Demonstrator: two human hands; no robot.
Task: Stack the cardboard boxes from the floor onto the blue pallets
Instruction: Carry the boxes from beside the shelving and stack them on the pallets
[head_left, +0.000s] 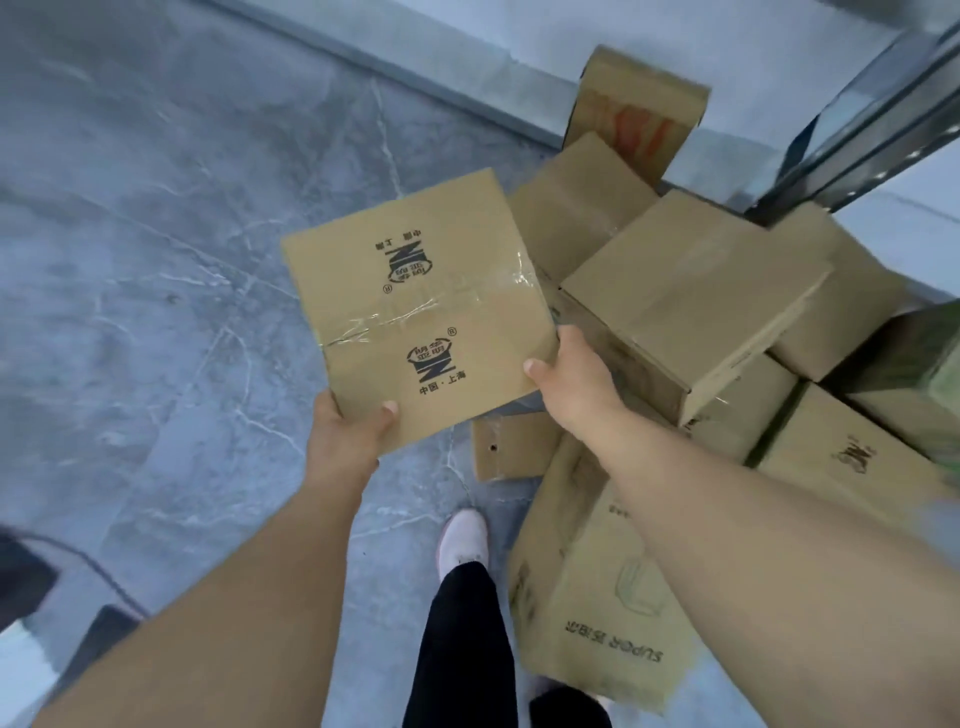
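A taped cardboard box (415, 306) with black logos on its top is lifted above the grey floor in the middle of the view. My left hand (345, 434) grips its near left corner, thumb on top. My right hand (571, 379) grips its near right corner, thumb on the top face. To the right, several more cardboard boxes (691, 296) lie in a loose pile on the floor. A larger box printed SUPOR (597, 587) lies just right of my feet. No blue pallet shows in this view.
A grey marbled floor (156, 260) stretches left and ahead. A pale wall with a grey skirting (395, 62) runs along the back. A metal frame (872, 119) stands at the upper right. My shoe (464, 540) is below the held box. Dark objects (21, 577) sit at the lower left edge.
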